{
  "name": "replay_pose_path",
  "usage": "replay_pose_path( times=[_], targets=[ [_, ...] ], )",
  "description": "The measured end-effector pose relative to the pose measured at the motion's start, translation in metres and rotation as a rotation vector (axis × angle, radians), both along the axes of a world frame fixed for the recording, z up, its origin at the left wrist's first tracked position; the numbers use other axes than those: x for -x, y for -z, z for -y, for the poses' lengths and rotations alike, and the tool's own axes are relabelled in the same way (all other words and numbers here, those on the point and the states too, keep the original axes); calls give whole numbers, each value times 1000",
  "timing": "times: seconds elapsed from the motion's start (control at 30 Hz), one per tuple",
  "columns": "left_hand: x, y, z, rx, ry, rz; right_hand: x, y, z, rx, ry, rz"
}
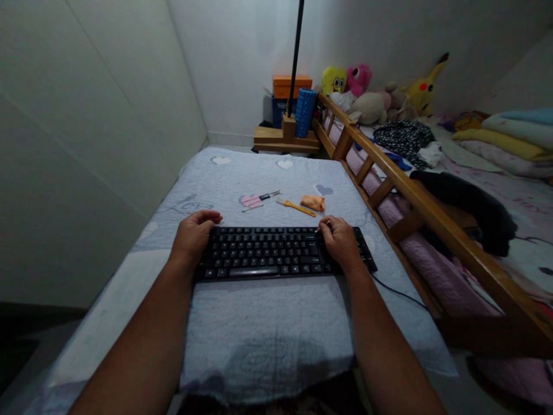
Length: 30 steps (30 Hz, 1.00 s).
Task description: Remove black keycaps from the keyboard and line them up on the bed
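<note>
Black plastic corded kbd (259, 253) lies flat on grey-blue patterned cloth (268, 328). L hand (192, 233) at its L end, fingers curled; grip, can't tell. R hand (341, 239) over its R part, fingertips pinched narrow; contents, can't tell. Step, prob.: fine work on kbd; next calls for steady L, light R.

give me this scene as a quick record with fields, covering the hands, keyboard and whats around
left hand: at the keyboard's left end
right hand: over the keyboard's right part, fingers pinched; any held item too small to identify
keyboard: black, lying flat, cable trailing right
beyond keyboard: orange-handled brush, small orange bundle
surface covering: pale heart-patterned cloth
right side: wooden bed rail
background: plush toys, blue foam roller
</note>
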<state>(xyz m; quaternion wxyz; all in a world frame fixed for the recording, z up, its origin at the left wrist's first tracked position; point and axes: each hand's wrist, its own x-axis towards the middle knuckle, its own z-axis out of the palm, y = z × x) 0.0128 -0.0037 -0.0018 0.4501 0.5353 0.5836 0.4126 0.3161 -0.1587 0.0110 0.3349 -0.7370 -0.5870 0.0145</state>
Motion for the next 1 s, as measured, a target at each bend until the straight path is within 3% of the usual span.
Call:
replay_pose_path(
  times=[0.3, 0.77, 1.0],
  targets=[
    [2, 6, -5, -4, 12, 6, -2, 7, -7, -42, 33, 2],
    [-1, -4, 2, 13, -5, -2, -13, 3, 0, -20, 100, 0],
    [1, 0, -1, 12, -3, 8, -14, 2, 1, -10, 75, -9]
  ],
)
